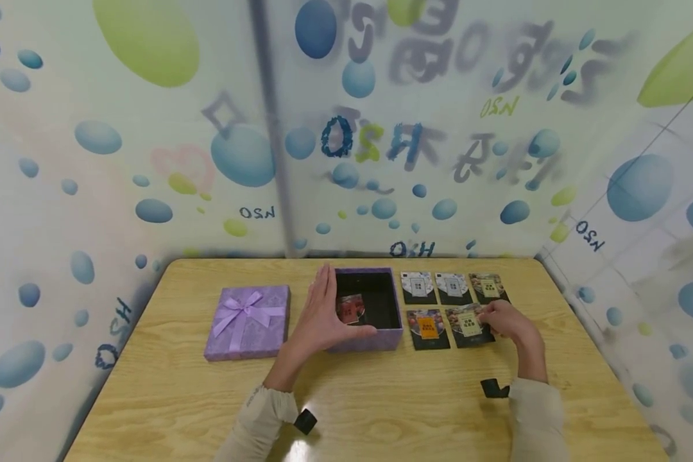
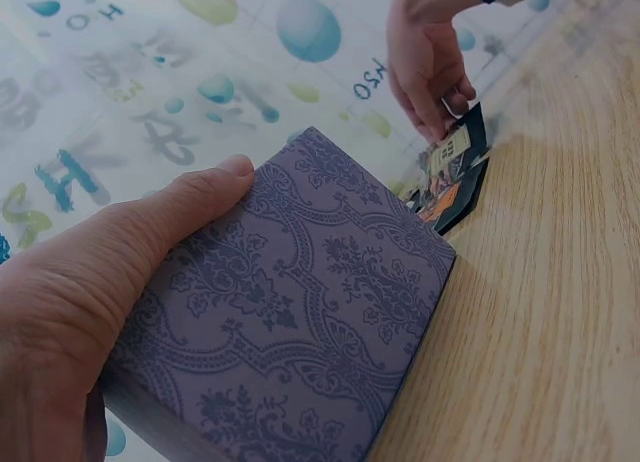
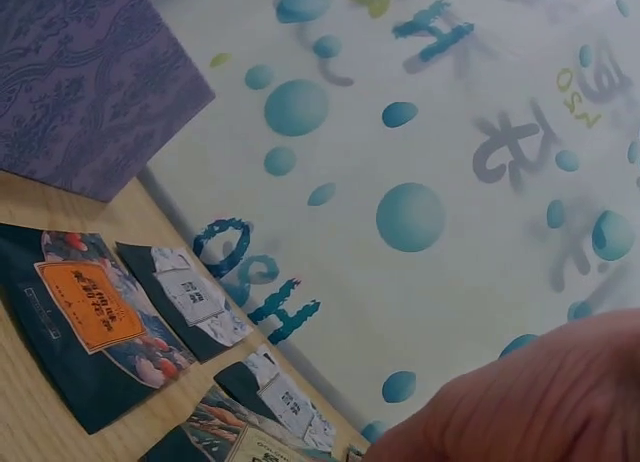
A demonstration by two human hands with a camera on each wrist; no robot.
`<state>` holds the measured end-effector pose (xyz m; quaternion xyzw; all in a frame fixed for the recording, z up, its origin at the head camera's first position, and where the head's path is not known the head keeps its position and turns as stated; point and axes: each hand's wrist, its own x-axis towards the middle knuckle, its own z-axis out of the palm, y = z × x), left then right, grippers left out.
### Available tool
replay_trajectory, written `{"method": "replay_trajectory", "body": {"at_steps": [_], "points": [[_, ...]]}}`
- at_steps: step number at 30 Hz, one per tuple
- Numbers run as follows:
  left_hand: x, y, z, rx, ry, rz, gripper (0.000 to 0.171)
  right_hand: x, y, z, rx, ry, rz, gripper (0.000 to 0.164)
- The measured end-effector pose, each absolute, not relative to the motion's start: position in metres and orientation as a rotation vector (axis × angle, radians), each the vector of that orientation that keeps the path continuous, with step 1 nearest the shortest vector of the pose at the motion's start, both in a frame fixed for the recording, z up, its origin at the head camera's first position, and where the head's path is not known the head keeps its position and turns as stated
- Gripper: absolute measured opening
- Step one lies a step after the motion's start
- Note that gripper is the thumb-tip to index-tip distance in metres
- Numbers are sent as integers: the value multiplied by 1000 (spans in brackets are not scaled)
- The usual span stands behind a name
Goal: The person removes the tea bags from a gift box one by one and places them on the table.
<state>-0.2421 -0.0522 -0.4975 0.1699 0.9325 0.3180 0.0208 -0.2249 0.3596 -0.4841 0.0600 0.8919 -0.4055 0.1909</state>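
My left hand (image 1: 323, 314) grips a purple patterned box (image 1: 366, 340) at its left side, thumb along the near rim and fingers toward the far one. The box stands without its lid, its inside black, with a red-labelled sachet (image 1: 351, 309) lying in it. At the right, my right hand (image 1: 505, 321) pinches the right edge of a dark sachet with a cream label (image 1: 470, 324). Beside that sachet lies an orange-labelled sachet (image 3: 90, 312). Most of the right hand falls outside the right wrist view.
The purple lid (image 1: 248, 327) with a ribbon bow rests on the table (image 1: 393, 410) left of the box. Behind the front sachets lie two white-topped sachets (image 1: 418, 287) and another cream-labelled sachet (image 1: 487, 287). A patterned wall curtain (image 1: 346, 212) stands behind the table's far edge.
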Motion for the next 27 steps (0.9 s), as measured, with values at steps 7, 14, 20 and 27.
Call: {"method": "replay_trajectory", "body": {"at_steps": [7, 14, 20, 27], "points": [[-242, -52, -497, 544, 2887, 1016, 154, -223, 356, -488, 159, 2544, -1011, 52], [-243, -52, -496, 555, 2894, 1011, 153, -225, 343, -482, 179, 2650, -785, 53], [-243, -52, -494, 550, 2880, 1036, 152, -225, 335, -474, 249, 2719, -679, 46], [-243, -52, -495, 557, 2878, 1036, 153, -230, 302, -467, 229, 3080, -663, 38]]}}
